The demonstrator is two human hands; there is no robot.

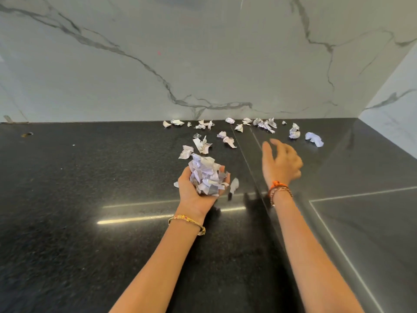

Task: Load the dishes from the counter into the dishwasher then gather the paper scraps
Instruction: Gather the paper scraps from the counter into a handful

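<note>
My left hand (pixel 194 190) is cupped palm-up over the black counter (pixel 90 177) and holds a heap of crumpled white paper scraps (pixel 206 175). One scrap (pixel 234 185) is just right of that hand, blurred. My right hand (pixel 282 162) hovers to the right with fingers spread and nothing in it, slightly blurred. Several loose scraps lie beyond both hands: a cluster (pixel 202 145) just past the left hand, a row (pixel 248 124) along the back wall, and a larger white piece (pixel 314 138) at the far right.
A marble wall (pixel 203 64) rises behind the counter, and a second marble wall (pixel 394 105) closes the right side. A thin seam (pixel 248 159) runs across the glossy counter between my hands. A small hole (pixel 28 133) sits far left.
</note>
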